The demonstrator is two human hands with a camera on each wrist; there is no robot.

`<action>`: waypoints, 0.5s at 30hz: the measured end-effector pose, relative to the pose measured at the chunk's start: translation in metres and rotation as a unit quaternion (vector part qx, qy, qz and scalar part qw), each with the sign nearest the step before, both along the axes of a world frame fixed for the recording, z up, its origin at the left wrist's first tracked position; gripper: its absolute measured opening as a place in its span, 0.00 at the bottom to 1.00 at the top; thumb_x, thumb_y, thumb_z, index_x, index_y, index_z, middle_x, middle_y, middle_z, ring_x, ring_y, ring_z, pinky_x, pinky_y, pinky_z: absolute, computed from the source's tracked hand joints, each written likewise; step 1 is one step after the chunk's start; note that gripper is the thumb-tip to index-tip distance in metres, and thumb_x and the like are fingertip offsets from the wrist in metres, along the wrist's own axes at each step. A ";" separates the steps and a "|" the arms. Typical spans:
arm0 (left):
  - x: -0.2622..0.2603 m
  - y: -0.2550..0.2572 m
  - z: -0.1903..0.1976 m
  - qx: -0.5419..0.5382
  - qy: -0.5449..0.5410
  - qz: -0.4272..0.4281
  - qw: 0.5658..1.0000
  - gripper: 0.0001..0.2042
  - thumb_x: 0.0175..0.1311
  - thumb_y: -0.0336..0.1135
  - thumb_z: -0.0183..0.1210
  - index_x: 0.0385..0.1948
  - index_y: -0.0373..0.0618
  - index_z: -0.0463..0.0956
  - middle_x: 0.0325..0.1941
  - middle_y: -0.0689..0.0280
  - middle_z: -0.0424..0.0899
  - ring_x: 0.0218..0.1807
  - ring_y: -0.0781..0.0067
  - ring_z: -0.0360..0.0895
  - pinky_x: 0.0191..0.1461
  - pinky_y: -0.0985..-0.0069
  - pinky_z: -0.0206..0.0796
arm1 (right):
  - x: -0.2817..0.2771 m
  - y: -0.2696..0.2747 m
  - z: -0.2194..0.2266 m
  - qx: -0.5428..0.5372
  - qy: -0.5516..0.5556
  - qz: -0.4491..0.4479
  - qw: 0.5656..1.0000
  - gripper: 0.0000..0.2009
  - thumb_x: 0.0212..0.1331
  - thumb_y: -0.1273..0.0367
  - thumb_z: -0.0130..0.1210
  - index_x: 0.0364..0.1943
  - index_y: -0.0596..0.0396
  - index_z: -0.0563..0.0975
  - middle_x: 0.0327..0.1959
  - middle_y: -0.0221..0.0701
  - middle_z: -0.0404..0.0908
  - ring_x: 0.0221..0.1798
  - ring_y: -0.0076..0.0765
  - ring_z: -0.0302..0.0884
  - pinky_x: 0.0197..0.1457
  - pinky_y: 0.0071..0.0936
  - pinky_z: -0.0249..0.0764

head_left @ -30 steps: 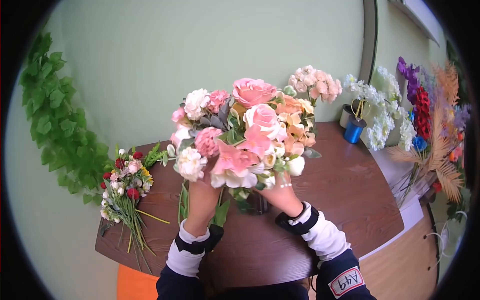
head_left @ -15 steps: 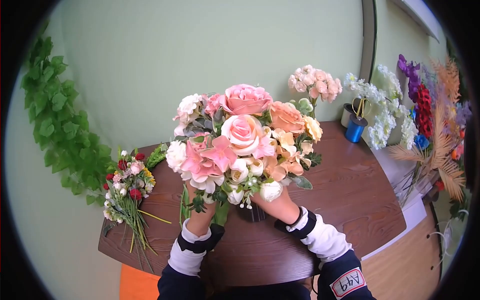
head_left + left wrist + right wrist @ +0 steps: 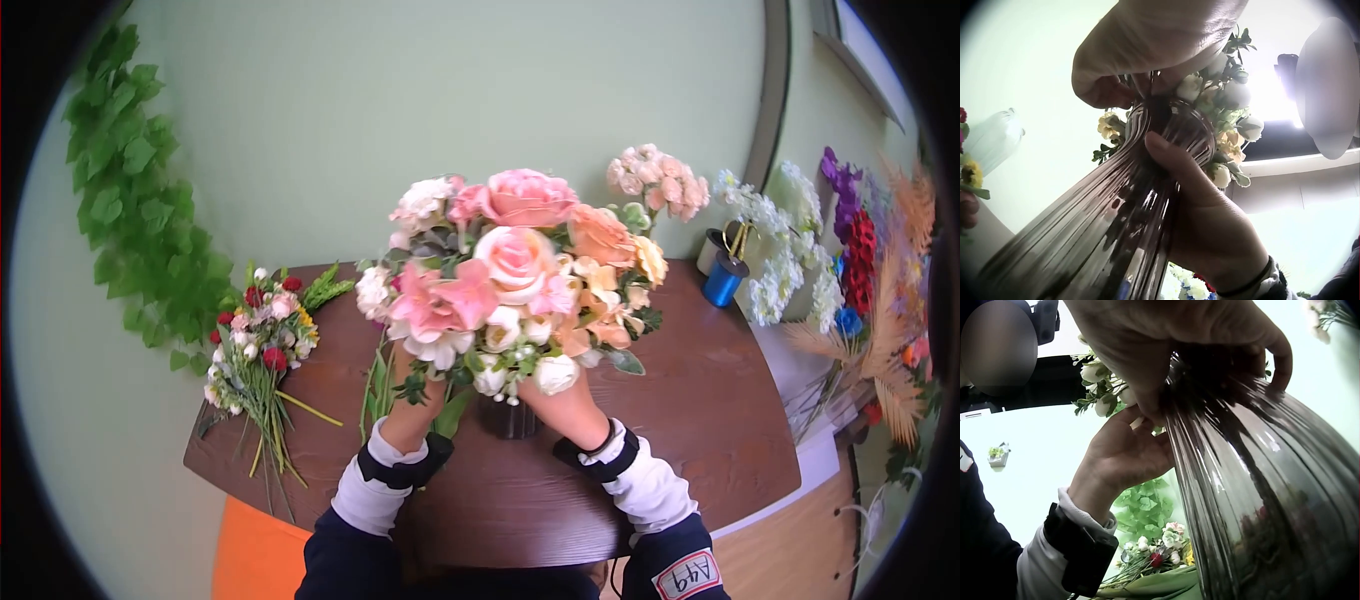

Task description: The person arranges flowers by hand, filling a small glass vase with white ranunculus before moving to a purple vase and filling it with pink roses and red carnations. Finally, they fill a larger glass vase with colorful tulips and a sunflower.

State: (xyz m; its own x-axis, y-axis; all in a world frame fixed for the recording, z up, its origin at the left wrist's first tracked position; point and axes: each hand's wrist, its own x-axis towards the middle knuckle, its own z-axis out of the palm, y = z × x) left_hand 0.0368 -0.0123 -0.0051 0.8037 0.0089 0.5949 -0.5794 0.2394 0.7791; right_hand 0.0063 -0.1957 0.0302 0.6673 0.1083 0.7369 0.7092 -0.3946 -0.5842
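In the head view, a full bouquet [image 3: 520,290] of pink, peach and white flowers stands above a dark ribbed glass vase [image 3: 508,418], which it partly covers. My left hand [image 3: 415,400] and right hand [image 3: 565,400] are under the blooms, fingers hidden there. The left wrist view shows the right hand [image 3: 1216,225] curled round the neck of the vase [image 3: 1104,219], thumb on the glass. Above the rim, my left hand [image 3: 1147,50] has its fingers curled round the stems. White buds [image 3: 1094,375] show behind both hands in the right wrist view.
Red and white flowers [image 3: 262,340] lie at the left of the brown table [image 3: 690,400], beside hanging green vine [image 3: 140,200]. Pale pink flowers [image 3: 660,180] and a blue spool [image 3: 724,280] are at the back right. White flowers [image 3: 790,260] and dried leaves [image 3: 885,340] stand farther right.
The bouquet has turned and tilted towards me, showing more peach flowers and the front rose more fully. Both hands stay beneath it. The head view has shifted slightly.
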 end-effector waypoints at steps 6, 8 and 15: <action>-0.013 -0.015 0.045 -0.009 -0.102 0.024 0.994 0.14 0.59 0.25 0.52 0.48 0.38 0.70 0.46 0.67 0.75 0.48 0.78 0.72 0.55 0.75 0.64 | 0.010 -0.016 -0.029 -0.045 0.119 0.054 0.990 0.15 0.53 0.70 0.58 0.45 0.57 0.73 0.42 0.31 0.77 0.44 0.34 0.75 0.48 0.31 0.70; -0.017 -0.014 0.051 0.028 -0.050 0.018 0.998 0.16 0.54 0.20 0.56 0.46 0.37 0.71 0.46 0.69 0.75 0.49 0.79 0.71 0.55 0.77 0.64 | 0.010 -0.019 -0.030 -0.019 0.125 0.049 0.991 0.14 0.52 0.70 0.59 0.43 0.58 0.74 0.38 0.30 0.78 0.40 0.31 0.75 0.45 0.29 0.71; -0.024 -0.022 0.060 -0.026 -0.043 0.007 0.999 0.15 0.54 0.23 0.55 0.45 0.38 0.72 0.43 0.64 0.79 0.45 0.78 0.76 0.50 0.78 0.67 | 0.000 -0.016 -0.011 -0.007 0.158 0.036 0.987 0.16 0.47 0.72 0.60 0.42 0.60 0.74 0.38 0.29 0.77 0.39 0.27 0.74 0.44 0.25 0.70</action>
